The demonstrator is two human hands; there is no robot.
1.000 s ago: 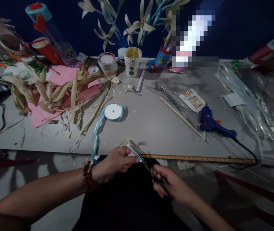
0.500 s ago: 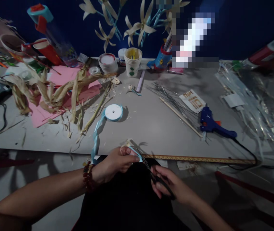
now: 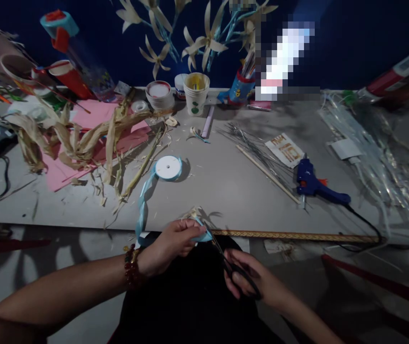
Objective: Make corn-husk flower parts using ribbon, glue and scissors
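Over my lap at the table's front edge, my left hand [image 3: 175, 239] pinches a light-blue ribbon [image 3: 203, 236]. A small pale husk flower [image 3: 194, 213] on a blue stem sticks out above its fingers, partly hidden by them. My right hand [image 3: 252, 274] grips black-handled scissors [image 3: 239, 277], fingers in the loops. The blades point up and left and meet the ribbon by my left fingertips; whether they cut through it I cannot tell. From behind my left wrist the ribbon runs up to its white spool [image 3: 169, 167], lying flat on the table.
Dried corn husks [image 3: 82, 138] lie on pink paper [image 3: 59, 174] at left. Thin wires [image 3: 250, 138] and a wooden stick [image 3: 269, 174] lie right of the middle, beside a blue glue gun [image 3: 308, 179]. Cups, including a white paper cup [image 3: 195, 98], stand along the back under husk flowers [image 3: 209, 43].
The scissors have tilted and opened somewhat in my right hand. My left fingers have shifted, and more of the blue ribbon shows beyond them. The spool stays where it was.
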